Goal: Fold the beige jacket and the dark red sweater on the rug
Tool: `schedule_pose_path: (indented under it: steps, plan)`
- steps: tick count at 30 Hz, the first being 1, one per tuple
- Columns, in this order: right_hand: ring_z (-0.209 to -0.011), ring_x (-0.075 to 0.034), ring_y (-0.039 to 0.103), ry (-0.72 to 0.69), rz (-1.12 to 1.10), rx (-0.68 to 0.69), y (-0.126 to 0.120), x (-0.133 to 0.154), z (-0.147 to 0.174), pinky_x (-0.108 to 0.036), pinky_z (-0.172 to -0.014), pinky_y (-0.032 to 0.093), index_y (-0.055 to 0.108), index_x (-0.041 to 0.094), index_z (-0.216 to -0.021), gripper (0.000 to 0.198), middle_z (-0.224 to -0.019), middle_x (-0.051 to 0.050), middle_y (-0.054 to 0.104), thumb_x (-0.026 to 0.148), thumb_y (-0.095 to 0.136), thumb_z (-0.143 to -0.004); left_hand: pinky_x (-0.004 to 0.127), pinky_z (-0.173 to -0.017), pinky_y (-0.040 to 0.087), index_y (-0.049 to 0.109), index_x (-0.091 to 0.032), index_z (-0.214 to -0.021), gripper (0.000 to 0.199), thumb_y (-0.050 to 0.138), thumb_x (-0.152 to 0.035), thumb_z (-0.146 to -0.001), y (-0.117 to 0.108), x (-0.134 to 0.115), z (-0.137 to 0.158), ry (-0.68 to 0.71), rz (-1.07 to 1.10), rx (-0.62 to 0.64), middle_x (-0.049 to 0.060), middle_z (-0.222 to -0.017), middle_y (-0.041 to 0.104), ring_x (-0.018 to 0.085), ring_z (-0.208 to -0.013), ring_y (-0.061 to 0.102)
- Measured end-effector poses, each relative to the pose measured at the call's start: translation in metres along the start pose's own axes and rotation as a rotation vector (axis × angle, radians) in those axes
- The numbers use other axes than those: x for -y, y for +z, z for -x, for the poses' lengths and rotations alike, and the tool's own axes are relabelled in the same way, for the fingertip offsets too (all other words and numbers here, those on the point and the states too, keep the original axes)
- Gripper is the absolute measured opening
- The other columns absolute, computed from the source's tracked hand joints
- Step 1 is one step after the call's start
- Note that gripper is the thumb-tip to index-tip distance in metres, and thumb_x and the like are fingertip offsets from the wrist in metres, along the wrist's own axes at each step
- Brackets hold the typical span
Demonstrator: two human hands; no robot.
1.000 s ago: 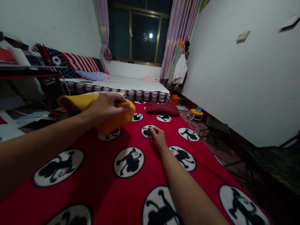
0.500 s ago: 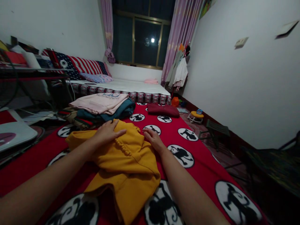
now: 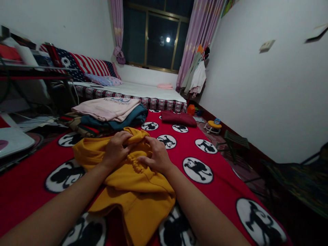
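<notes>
A mustard-yellow garment (image 3: 143, 194) with a gathered, ruffled trim lies rumpled on the red blanket (image 3: 222, 181). At its far edge, my left hand (image 3: 116, 148) has its fingers curled over the cloth. My right hand (image 3: 159, 155) grips the same folded-over edge from the right, with its thumb on the near side by the trim. The cloth between the two hands is bunched and slightly raised. Both hands hide part of that edge. A sleeve-like part of the garment stretches out to the left under my left forearm.
Beyond the garment, a pile holds a folded pink top (image 3: 110, 108) over a teal garment (image 3: 138, 118). A folded maroon garment (image 3: 178, 118) lies at the blanket's far end. A bed (image 3: 133, 90) stands behind, a cluttered desk (image 3: 38, 70) at left, a folding stool (image 3: 234, 141) at right.
Both hands have gone from lying flat on and beside the yellow garment to gripping its far edge. My right hand has moved onto the cloth, and that edge is now folded over towards me.
</notes>
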State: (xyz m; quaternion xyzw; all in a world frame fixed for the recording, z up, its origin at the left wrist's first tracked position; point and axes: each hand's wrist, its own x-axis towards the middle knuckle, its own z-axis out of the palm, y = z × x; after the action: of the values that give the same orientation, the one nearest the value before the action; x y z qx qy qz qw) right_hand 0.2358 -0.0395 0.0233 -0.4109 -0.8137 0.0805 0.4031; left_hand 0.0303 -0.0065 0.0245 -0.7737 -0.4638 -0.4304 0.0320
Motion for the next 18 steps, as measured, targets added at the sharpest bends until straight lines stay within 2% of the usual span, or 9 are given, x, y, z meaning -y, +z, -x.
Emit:
schedule_pose_path:
  steps: [2,4,6,8,10,13,16,18]
  plan:
    - [-0.114,-0.029,0.054,0.005,0.007,-0.061,0.001,0.01,0.0,-0.041,-0.098,0.041,0.039,0.019,-0.141,0.084,-0.125,-0.014,0.058,0.057,0.07,-0.073,0.033,-0.093,0.045,0.061,-0.02,-0.096,0.019,0.06,-0.034,-0.083,0.001,-0.002,0.001,0.076,0.056,-0.057,0.006,-0.1,0.063,0.022,-0.1,0.058]
    - [-0.114,-0.028,0.055,0.044,0.004,-0.056,0.003,0.018,0.001,-0.04,-0.093,0.045,0.027,0.018,-0.147,0.095,-0.13,-0.015,0.055,0.058,0.07,-0.073,0.034,-0.091,0.046,0.061,-0.019,-0.096,0.019,0.062,-0.033,-0.083,0.002,-0.003,0.001,0.117,0.078,-0.09,0.006,-0.098,0.063,0.022,-0.097,0.058]
    - [-0.11,-0.03,0.058,0.108,0.044,0.035,0.006,0.023,0.0,-0.04,-0.086,0.048,0.017,0.019,-0.15,0.106,-0.135,-0.017,0.052,0.061,0.071,-0.07,0.034,-0.09,0.046,0.061,-0.018,-0.096,0.019,0.062,-0.032,-0.083,0.003,-0.003,0.001,0.133,0.078,-0.082,0.006,-0.098,0.063,0.022,-0.097,0.058]
    - [-0.104,-0.033,0.062,0.192,0.129,0.154,0.009,0.026,0.0,-0.042,-0.079,0.049,0.02,0.019,-0.148,0.106,-0.132,-0.019,0.054,0.065,0.071,-0.067,0.035,-0.091,0.046,0.062,-0.018,-0.097,0.02,0.061,-0.032,-0.083,0.005,-0.003,0.002,0.141,0.075,-0.056,0.007,-0.099,0.064,0.023,-0.098,0.059]
    - [-0.097,-0.035,0.065,0.283,0.2,0.234,0.012,0.029,-0.001,-0.042,-0.075,0.049,0.033,0.017,-0.141,0.095,-0.119,-0.019,0.063,0.066,0.069,-0.068,0.036,-0.09,0.047,0.062,-0.017,-0.098,0.021,0.061,-0.033,-0.083,0.006,-0.003,0.003,0.142,0.083,-0.036,0.008,-0.1,0.064,0.023,-0.099,0.059]
    - [-0.088,-0.033,0.067,0.382,0.209,0.238,0.017,0.032,-0.003,-0.038,-0.07,0.048,0.05,0.016,-0.122,0.07,-0.097,-0.015,0.07,0.059,0.069,-0.071,0.036,-0.089,0.048,0.063,-0.017,-0.099,0.024,0.061,-0.035,-0.082,0.006,-0.003,0.004,0.123,0.127,-0.006,0.008,-0.101,0.065,0.023,-0.097,0.06]
    - [-0.082,-0.025,0.067,0.419,0.031,0.11,0.018,0.027,-0.008,-0.031,-0.068,0.048,0.057,0.02,-0.103,0.047,-0.089,-0.006,0.07,0.05,0.071,-0.07,0.035,-0.088,0.048,0.065,-0.018,-0.101,0.027,0.062,-0.037,-0.081,-0.002,-0.01,-0.005,0.125,0.185,0.082,0.008,-0.101,0.066,0.022,-0.095,0.061]
    - [-0.077,-0.02,0.066,0.423,-0.163,-0.071,0.012,0.014,-0.014,-0.027,-0.067,0.048,0.058,0.021,-0.092,0.035,-0.084,-0.002,0.069,0.046,0.07,-0.071,0.033,-0.088,0.048,0.066,-0.019,-0.102,0.028,0.063,-0.038,-0.082,-0.012,-0.019,-0.019,0.123,0.218,0.112,0.006,-0.101,0.067,0.021,-0.096,0.062]
